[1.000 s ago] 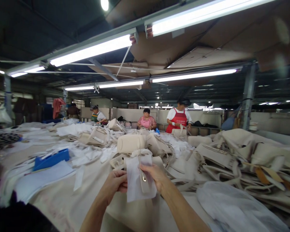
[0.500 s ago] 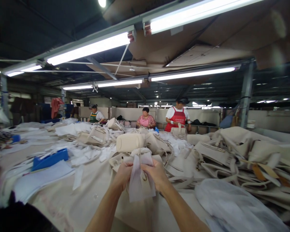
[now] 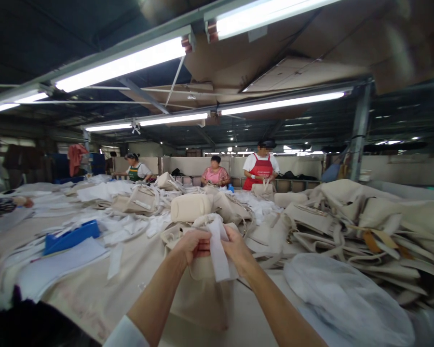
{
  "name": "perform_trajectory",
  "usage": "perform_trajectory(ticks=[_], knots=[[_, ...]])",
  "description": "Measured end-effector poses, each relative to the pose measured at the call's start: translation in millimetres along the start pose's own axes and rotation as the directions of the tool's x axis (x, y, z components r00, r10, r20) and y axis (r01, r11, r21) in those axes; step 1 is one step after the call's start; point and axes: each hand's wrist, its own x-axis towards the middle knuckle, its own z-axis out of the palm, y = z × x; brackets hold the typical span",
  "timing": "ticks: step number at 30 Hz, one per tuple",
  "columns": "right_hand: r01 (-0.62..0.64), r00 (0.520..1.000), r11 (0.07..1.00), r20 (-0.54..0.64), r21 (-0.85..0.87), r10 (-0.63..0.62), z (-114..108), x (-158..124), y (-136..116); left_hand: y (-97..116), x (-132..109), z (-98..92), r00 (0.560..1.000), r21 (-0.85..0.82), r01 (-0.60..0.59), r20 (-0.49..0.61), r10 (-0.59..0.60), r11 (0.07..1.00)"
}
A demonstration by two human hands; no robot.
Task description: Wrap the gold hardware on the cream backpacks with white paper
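Note:
A strip of thin white wrapping paper (image 3: 219, 255) hangs between my two hands, over a beige handbag (image 3: 206, 299) in front of me. My left hand (image 3: 193, 246) pinches the strip's left edge with curled fingers. On the other side, my right hand (image 3: 237, 246) grips the strip between thumb and fingers. The part of the bag under the paper, where a strap seems to run, is hidden by the paper and my hands. Just behind them lies another beige bag (image 3: 190, 208) with its flat panel facing me.
Beige bags and straps (image 3: 332, 226) are heaped on the right, beside a clear plastic bag (image 3: 347, 294). A blue tape dispenser-like holder (image 3: 71, 237) and white sheets (image 3: 61, 262) lie left. Several co-workers stand or sit beyond, one in a red apron (image 3: 262, 169). Another person's patterned sleeve (image 3: 0, 206) enters at left.
The paper has been folded across from a wide spread sheet into a narrower strip. My left hand has moved right, across the bag's front. The metal fitting seen before is now covered.

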Motion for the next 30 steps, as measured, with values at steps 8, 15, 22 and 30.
perform_trajectory(ticks=[8, 15, 22, 30], knots=[[-0.242, 0.962, 0.968, -0.117, 0.064, 0.248, -42, -35, 21, -8, -6, 7.0, 0.995, -0.048, -0.088, -0.057, 0.085, 0.995], [-0.040, 0.954, 0.959, -0.295, -0.280, -0.046, -24, -27, 32, -23, -5, 12.3, 0.978, -0.066, -0.193, -0.095, 0.187, 0.979], [-0.074, 0.966, 0.989, -0.257, -0.129, 0.039, -19, -21, 35, -26, -16, -2.5, 0.988, -0.069, -0.147, 0.045, 0.151, 0.987], [-0.077, 0.983, 0.990, -0.177, -0.119, 0.055, -24, -24, 30, -32, -26, -5.5, 0.983, 0.082, -0.094, 0.168, 0.079, 0.992]])
